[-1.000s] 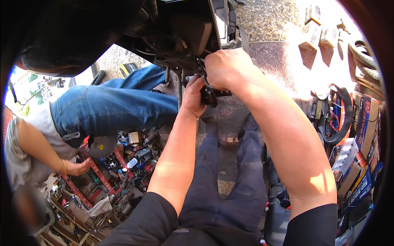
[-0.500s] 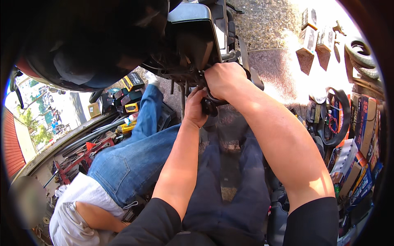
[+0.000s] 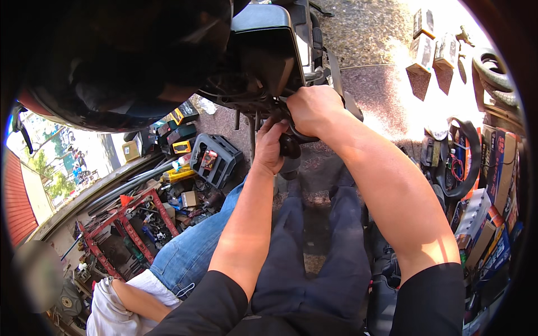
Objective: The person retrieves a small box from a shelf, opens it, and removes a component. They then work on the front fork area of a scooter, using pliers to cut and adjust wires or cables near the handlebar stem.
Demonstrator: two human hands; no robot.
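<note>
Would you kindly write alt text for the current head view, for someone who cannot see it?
A person's left hand and right hand are close together at a dark machine, their grip hard to see. At left, a co-worker in jeans is near a red metal frame; at right are boxes and tires.

Sunlit, speckled floor
Left of the red metal rack, a red ribbed wall; right of it, sunlight.
</note>
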